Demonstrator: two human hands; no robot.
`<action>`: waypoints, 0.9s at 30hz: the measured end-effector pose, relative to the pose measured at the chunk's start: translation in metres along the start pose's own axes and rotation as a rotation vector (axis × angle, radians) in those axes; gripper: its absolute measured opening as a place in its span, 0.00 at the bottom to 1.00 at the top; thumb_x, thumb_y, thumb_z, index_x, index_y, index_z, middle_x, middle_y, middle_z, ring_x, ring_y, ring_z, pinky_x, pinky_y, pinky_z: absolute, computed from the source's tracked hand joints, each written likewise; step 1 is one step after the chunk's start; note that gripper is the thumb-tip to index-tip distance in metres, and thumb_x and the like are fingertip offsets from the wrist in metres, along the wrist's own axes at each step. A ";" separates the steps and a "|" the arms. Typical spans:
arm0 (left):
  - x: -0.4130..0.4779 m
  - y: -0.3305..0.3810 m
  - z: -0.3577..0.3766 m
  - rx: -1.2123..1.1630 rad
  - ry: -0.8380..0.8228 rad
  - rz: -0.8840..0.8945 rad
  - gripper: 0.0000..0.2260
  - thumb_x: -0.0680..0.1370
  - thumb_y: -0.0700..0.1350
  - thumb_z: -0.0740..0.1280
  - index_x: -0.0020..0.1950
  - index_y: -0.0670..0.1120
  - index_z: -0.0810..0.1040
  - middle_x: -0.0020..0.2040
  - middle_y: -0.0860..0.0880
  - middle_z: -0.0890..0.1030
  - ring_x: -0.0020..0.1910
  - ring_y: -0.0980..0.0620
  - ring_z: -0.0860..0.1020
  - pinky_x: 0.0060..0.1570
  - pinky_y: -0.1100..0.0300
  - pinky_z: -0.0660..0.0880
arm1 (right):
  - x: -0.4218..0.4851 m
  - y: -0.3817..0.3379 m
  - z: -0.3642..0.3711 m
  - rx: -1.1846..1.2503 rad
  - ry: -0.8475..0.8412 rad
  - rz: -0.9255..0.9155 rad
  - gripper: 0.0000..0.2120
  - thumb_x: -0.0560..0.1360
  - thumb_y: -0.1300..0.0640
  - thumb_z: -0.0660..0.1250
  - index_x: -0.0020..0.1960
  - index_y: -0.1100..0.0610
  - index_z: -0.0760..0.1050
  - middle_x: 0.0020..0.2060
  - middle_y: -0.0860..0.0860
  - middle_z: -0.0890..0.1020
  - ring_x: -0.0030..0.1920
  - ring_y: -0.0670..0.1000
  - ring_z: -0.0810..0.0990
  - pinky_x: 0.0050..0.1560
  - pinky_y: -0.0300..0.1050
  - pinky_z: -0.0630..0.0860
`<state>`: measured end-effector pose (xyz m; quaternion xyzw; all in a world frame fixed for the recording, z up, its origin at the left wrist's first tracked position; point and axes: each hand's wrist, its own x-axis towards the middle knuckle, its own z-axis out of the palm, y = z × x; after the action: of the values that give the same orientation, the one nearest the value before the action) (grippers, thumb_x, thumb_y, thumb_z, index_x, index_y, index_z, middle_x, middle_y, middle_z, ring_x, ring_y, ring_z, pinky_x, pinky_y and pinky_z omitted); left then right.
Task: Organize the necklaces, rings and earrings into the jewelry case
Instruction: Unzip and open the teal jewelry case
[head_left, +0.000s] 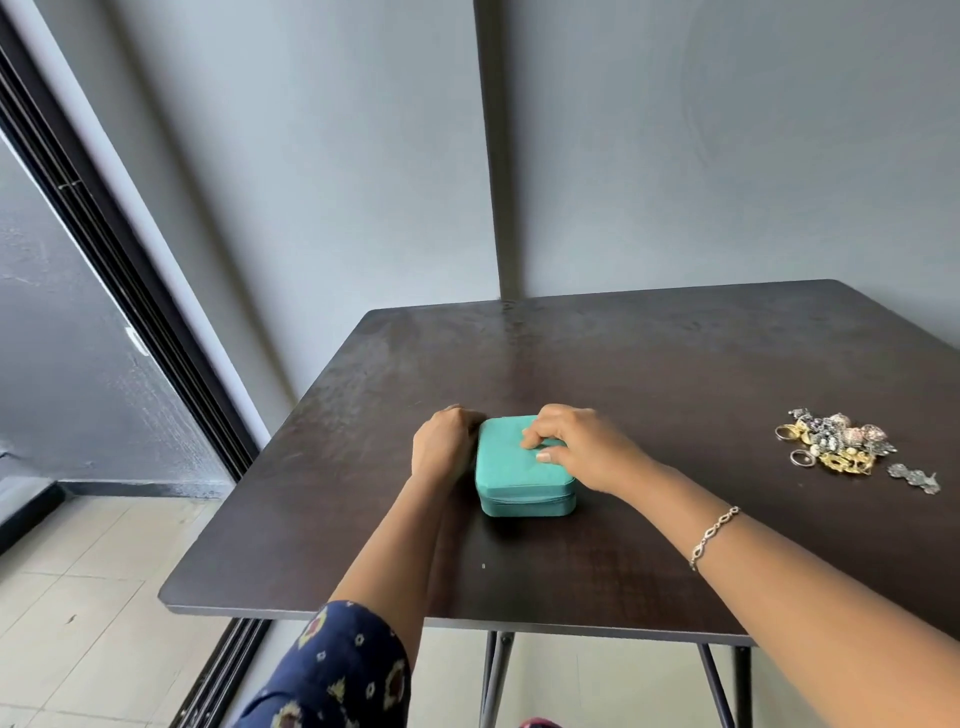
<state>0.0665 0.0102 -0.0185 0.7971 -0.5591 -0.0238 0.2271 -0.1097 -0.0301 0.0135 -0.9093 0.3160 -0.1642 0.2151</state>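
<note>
Teal case (519, 470), shut, lies mid-table, long axis near-far, far end toward 12. L hand (441, 441) at its 9, fingers curled, tips hidden; can't tell any hold. R hand (576, 447) holds lid w/ curled fingers + thumb. Jewelry pile (836, 447) at 3, well apart. Dark wood table (675, 353); grey wall (727, 156) behind.

Wore a loose navy-blue sleeve (343, 670) on the left arm, at the lower middle of the frame. Carried a print of small cream diamonds and larger round motifs, maroon at the centre and ringed in yellow. Left the forearm bare beyond its hem. Had a slim metal bracelet (714, 535) round the right wrist, at the lower right: elongated open links joined end to end, pale and shiny. Showed a short, pale thumbnail on the right hand (582, 449).
</note>
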 end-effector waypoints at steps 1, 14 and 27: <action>0.001 -0.001 0.001 -0.022 -0.008 -0.002 0.14 0.76 0.41 0.59 0.55 0.52 0.81 0.52 0.47 0.79 0.52 0.44 0.76 0.42 0.58 0.67 | 0.000 0.000 0.000 -0.004 0.001 -0.002 0.09 0.74 0.61 0.66 0.53 0.57 0.79 0.53 0.48 0.78 0.55 0.51 0.76 0.57 0.47 0.71; -0.050 -0.013 -0.002 -0.904 -0.328 0.016 0.50 0.59 0.60 0.76 0.73 0.44 0.55 0.68 0.51 0.66 0.64 0.55 0.68 0.56 0.73 0.70 | -0.002 0.001 -0.001 -0.008 0.008 -0.027 0.08 0.75 0.61 0.65 0.53 0.57 0.79 0.53 0.48 0.78 0.55 0.50 0.76 0.54 0.42 0.69; -0.055 -0.010 0.009 -0.659 -0.287 0.048 0.47 0.54 0.60 0.78 0.67 0.66 0.57 0.63 0.61 0.73 0.63 0.57 0.72 0.65 0.48 0.69 | -0.012 0.002 -0.004 -0.161 -0.152 -0.103 0.32 0.65 0.44 0.74 0.63 0.55 0.69 0.60 0.49 0.70 0.61 0.49 0.69 0.58 0.45 0.68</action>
<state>0.0519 0.0599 -0.0424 0.6562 -0.5661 -0.3092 0.3915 -0.1212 -0.0250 0.0146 -0.9486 0.2638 -0.0800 0.1558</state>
